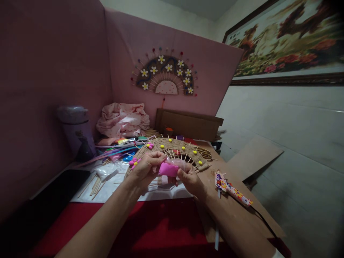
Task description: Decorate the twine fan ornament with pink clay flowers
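My left hand and my right hand meet over the table, both closed on a lump of bright pink clay in a clear plastic wrap. Just behind them lies a half-round woven fan of jute and wooden sticks, dotted with small yellow clay balls and pink clay flowers. My fingers pinch the wrap's upper edge.
A patterned glue gun with a black cord lies right of my hands. Loose sticks, coloured clay packs, a dark phone, a lilac bottle and pink cloth crowd the left. A finished flower fan hangs on the pink wall.
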Action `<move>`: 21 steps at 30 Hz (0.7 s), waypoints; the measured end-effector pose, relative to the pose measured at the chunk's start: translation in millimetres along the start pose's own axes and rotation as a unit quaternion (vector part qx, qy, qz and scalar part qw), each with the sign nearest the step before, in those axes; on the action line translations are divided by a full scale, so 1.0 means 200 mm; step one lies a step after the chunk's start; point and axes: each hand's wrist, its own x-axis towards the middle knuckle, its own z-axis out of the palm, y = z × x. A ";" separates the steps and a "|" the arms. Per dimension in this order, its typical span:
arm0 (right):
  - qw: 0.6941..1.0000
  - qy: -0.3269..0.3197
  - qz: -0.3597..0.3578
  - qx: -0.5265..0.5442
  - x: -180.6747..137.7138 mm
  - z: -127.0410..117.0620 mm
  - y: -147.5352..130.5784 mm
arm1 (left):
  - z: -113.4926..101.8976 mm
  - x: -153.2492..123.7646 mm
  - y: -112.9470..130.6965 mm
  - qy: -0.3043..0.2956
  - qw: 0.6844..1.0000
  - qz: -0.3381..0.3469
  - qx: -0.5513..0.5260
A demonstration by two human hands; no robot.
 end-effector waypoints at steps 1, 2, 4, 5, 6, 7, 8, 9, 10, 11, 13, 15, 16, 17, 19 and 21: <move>1.000 -0.002 0.001 -0.001 0.00 0.00 0.00 | 0.00 0.00 0.00 0.002 1.000 -0.001 0.000; 1.000 -0.003 0.003 0.000 0.00 0.01 0.00 | 0.00 0.00 0.00 0.003 1.000 0.001 0.001; 1.000 -0.009 0.004 0.007 0.00 0.02 -0.02 | 0.00 0.00 -0.01 -0.002 1.000 0.009 0.008; 1.000 -0.015 0.004 0.013 0.00 0.03 -0.03 | 0.00 -0.01 -0.01 -0.007 1.000 0.013 0.012; 1.000 -0.020 0.004 0.019 0.00 0.04 -0.03 | 0.00 -0.01 -0.01 -0.013 1.000 0.016 0.015; 0.999 -0.024 0.004 0.026 0.00 0.05 -0.04 | 0.01 -0.01 -0.01 -0.020 0.999 0.019 0.016; 0.999 -0.024 0.006 0.032 0.01 0.05 -0.05 | 0.01 -0.01 -0.01 -0.026 0.999 0.022 0.016; 0.999 -0.022 0.009 0.038 0.01 0.06 -0.06 | 0.01 -0.01 -0.01 -0.028 0.999 0.025 0.015; 0.999 -0.019 0.012 0.042 0.01 0.06 -0.06 | 0.01 -0.01 -0.01 -0.028 0.999 0.027 0.014; 0.999 -0.018 0.016 0.045 0.01 0.06 -0.06 | 0.01 -0.01 -0.01 -0.024 0.999 0.030 0.013; 0.998 -0.020 0.020 0.049 0.01 0.06 -0.06 | 0.00 0.00 -0.01 -0.014 0.999 0.035 0.012; 0.998 -0.020 0.017 0.052 0.01 0.05 -0.05 | 0.00 0.00 -0.01 -0.012 0.999 0.034 0.009; 0.998 -0.014 0.014 0.052 0.01 0.05 -0.05 | 0.00 0.00 -0.01 -0.013 0.999 0.032 0.007; 0.999 -0.005 0.012 0.049 0.01 0.04 -0.04 | 0.00 0.00 -0.01 -0.014 0.999 0.028 0.007; 0.999 0.016 0.006 0.034 0.01 0.04 -0.02 | 0.00 0.00 -0.01 -0.014 1.000 0.023 0.004; 0.999 0.033 -0.004 0.016 0.01 0.03 -0.01 | 0.00 0.00 -0.01 -0.016 1.000 0.019 -0.004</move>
